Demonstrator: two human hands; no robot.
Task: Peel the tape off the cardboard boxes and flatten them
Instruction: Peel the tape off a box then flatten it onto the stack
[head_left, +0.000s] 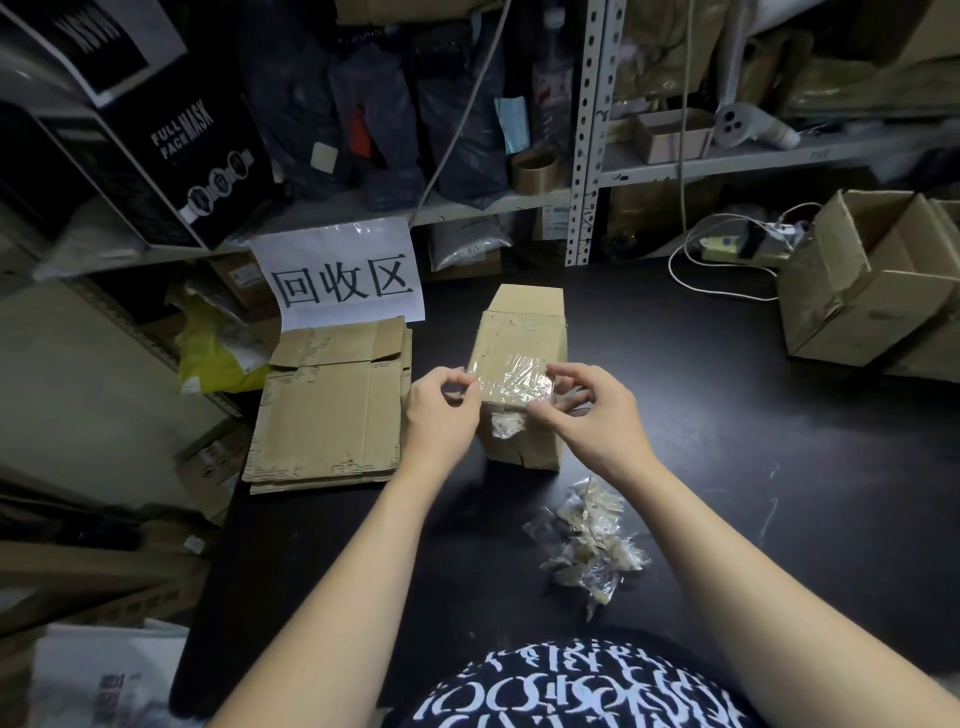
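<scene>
Black table: left hand and right hand pinch tape on box.

Left hand and right hand cover the near edge of the tape on the cardboard box. Open boxes run past the right edge. The yellow bag has a label too small to read.

White paper sign beyond the left hand: "回收区". Black box, farther up-left of that hand: "FULL FACE MASK".
</scene>
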